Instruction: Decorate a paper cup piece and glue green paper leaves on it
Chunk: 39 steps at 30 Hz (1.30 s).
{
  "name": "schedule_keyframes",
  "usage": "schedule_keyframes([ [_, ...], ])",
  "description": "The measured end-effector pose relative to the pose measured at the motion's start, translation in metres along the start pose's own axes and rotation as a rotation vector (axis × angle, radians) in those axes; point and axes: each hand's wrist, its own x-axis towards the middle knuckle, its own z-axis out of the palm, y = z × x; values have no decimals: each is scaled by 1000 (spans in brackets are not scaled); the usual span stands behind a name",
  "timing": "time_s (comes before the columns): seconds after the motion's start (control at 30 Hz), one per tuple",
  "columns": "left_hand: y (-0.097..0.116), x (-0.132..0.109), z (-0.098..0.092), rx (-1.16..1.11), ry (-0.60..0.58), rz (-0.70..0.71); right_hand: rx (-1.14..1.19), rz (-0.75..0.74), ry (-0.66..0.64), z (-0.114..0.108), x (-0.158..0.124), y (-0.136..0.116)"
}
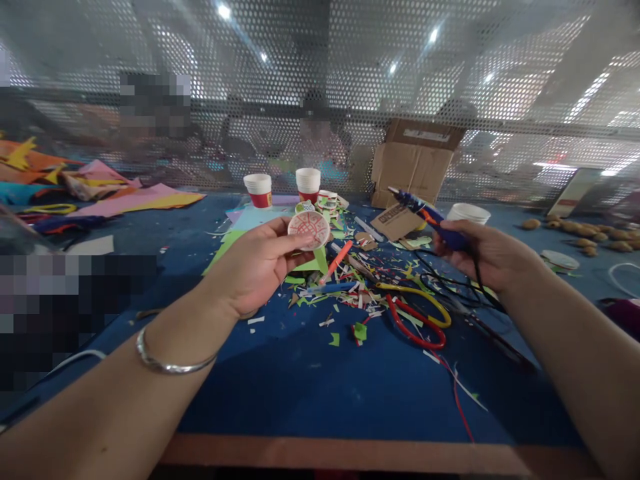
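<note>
My left hand, a silver bangle on its wrist, pinches a small round white piece with red lines between thumb and fingers. A green paper strip hangs just below that piece. On the right, my right hand is wrapped round a blue hot glue gun with a dark cord, its tip pointing up and left. Under and between the hands lie paper scraps, an orange marker, a blue pen and red-handled scissors.
Stacked paper cups and a cardboard box stand at the back by a perforated metal screen. Coloured sheets lie at the left. Potato-like brown lumps lie at the right. A yellow loop rests beside the scissors.
</note>
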Motion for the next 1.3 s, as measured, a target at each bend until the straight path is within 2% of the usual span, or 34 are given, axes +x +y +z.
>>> schedule_keyframes([
  [0.1, -2, -1, 1, 0, -16, 0, 191, 71, -5, 9, -8, -10],
  [0.23, -2, -2, 2, 5, -20, 5, 362, 94, -32, 17, -19, -18],
  [0.4, -2, -3, 4, 19, -8, 13, 466, 81, -100, 19, -27, -23],
  [0.53, -3, -3, 5, 12, -25, -5, 529, 59, -222, 19, -32, -23],
  [0.77, -7, -1, 5, -24, -103, -64, 404, 115, -279, 32, -45, -17],
  [0.93, -8, 2, 8, -1, -145, -72, 151, 179, -288, 41, -54, -6],
  [1.1, -8, 0, 10, 60, -189, -67, -62, 123, -384, 50, -66, 4],
  [1.17, -8, -1, 10, 59, -173, -53, -105, 89, -422, 52, -70, 6],
  [1.3, -7, -1, 8, 59, -153, -39, -130, 36, -411, 53, -73, 6],
])
